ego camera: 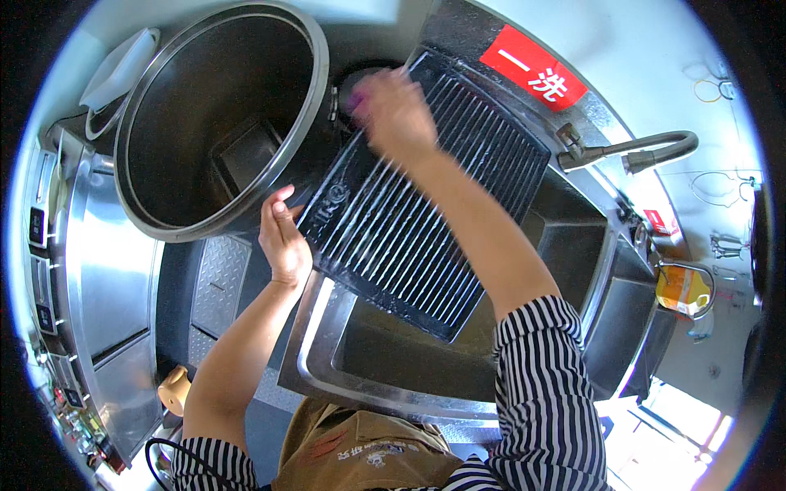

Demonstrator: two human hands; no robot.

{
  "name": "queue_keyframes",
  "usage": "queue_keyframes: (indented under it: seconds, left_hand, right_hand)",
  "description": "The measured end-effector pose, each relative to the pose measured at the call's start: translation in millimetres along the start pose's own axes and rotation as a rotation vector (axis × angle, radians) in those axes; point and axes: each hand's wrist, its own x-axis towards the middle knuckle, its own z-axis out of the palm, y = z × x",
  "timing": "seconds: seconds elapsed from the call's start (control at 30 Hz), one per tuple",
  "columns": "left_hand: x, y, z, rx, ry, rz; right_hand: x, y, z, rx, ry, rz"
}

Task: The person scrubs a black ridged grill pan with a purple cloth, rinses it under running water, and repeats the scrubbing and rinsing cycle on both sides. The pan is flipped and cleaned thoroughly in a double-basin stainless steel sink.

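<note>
A wet black ridged grill plate [393, 221] lies tilted across the stainless-steel sink [307, 362], with light streaks of water or suds along its ridges. At the plate's left edge, my left hand [285, 242] holds it steady, with some fingers hidden behind the edge. My right hand [399, 116], blurred by motion, is over the plate's upper left edge. It grips a purple cloth or scrubbing pad [361, 101], mostly covered by the fingers. My right forearm crosses above the ridges and hides part of them.
Left of the plate stands a large round bin [202, 123] with a grey rim. A curved metal faucet [638, 150] sits at the right, below a red sign [534, 67] bearing writing. Further right is a yellow container [681, 289]. Steel cabinets [116, 227] line the left.
</note>
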Motion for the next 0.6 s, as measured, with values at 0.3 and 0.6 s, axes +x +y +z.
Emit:
queue_keyframes:
  seconds: [0.3,0.6]
  left_hand:
    - [4.0,-24.9,-9.4,-0.556,-0.038,-0.297]
    - [5.0,-17.8,-8.8,-0.39,-0.035,-0.331]
  right_hand:
    - [-106.4,-126.2,-10.2,0.54,0.075,-0.272]
    - [-96.9,-107.5,-21.0,0.423,0.031,-0.204]
